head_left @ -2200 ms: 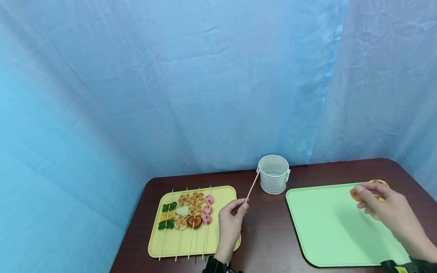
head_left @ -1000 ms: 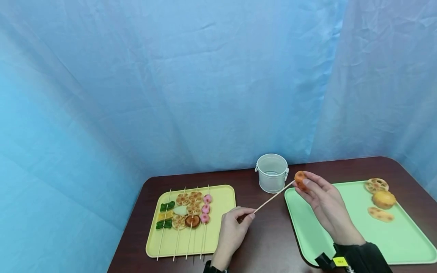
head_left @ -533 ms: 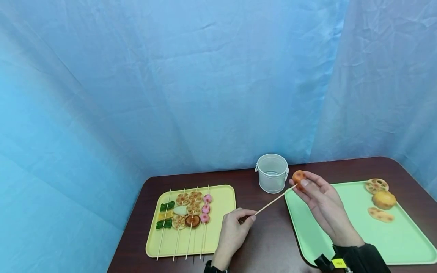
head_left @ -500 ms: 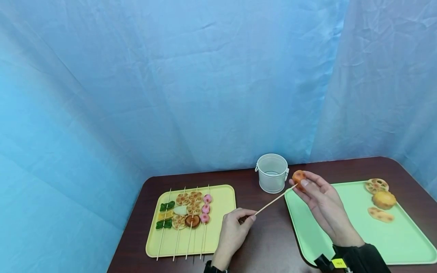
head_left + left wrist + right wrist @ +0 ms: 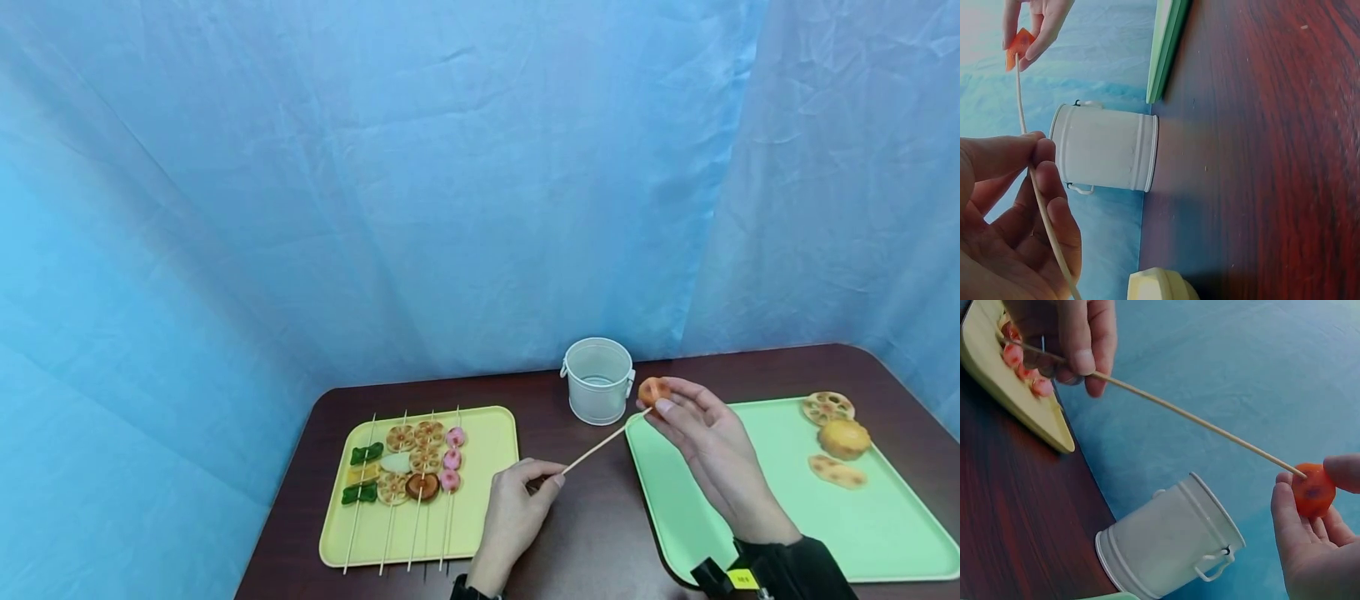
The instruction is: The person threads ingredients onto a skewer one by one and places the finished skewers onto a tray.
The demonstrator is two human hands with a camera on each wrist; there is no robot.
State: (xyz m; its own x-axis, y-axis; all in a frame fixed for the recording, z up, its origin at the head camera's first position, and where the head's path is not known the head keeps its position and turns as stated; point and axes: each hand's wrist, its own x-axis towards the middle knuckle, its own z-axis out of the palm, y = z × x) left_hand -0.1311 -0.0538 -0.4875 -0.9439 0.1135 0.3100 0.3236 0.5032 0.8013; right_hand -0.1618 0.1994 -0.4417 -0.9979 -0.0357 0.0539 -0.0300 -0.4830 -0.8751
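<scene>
Over the dark table, my left hand (image 5: 517, 508) pinches a thin wooden skewer (image 5: 603, 443) between thumb and fingers. The skewer slants up to the right. My right hand (image 5: 712, 458) holds a round orange food piece (image 5: 652, 389) with dark grill marks, raised above the green tray's near-left corner. In the right wrist view the skewer's tip meets the face of the orange piece (image 5: 1314, 499), beside the thumb. From the left wrist, the skewer's lower end passes along the left hand's curled fingers, and the orange piece (image 5: 1019, 47) shows at its far end.
A white bucket (image 5: 598, 400) stands at the table's back edge. On the left, a yellow tray (image 5: 491, 442) bears several loaded skewers. The green tray (image 5: 885, 533) holds a lotus root slice (image 5: 828, 408), a yellow-brown round (image 5: 843, 439) and a tan oblong slice (image 5: 836, 472).
My right hand has brought the orange piece leftward from the green tray to the skewer tip. The skewer swung lower toward it; lately the piece has tilted slightly.
</scene>
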